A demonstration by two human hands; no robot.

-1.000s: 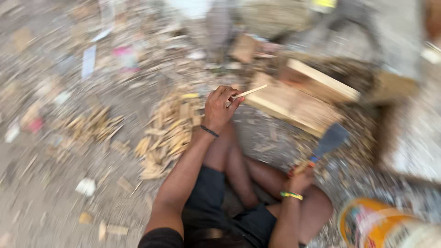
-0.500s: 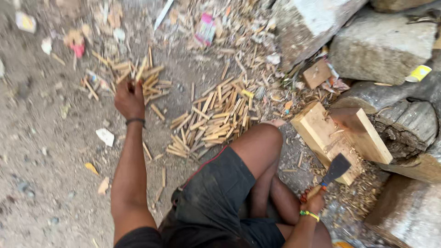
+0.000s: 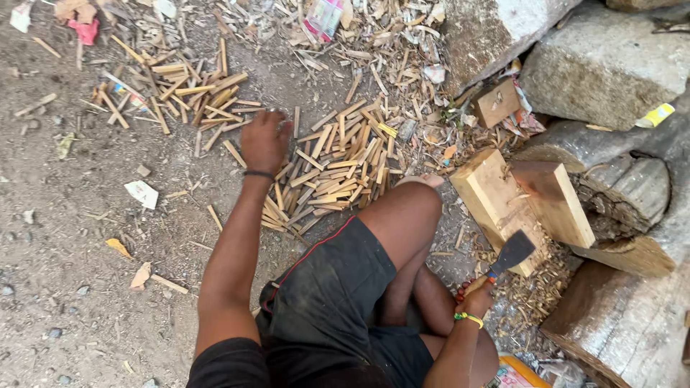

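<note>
stick pile (image 3: 338, 172) left of wood blocks (image 3: 525, 201) | boulders (image 3: 575, 50) behind (sticks on ground)

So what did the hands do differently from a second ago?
The left hand swung from the pale wooden block out to the far sticks, then came back beside the heap of split wooden sticks, and no longer holds a stick. The right hand kept holding the flat-bladed chopping tool.

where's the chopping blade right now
In the head view the blade is at lower right, held by its handle in the right hand, its tip resting against the pale wooden block beside the bent knee.
</note>
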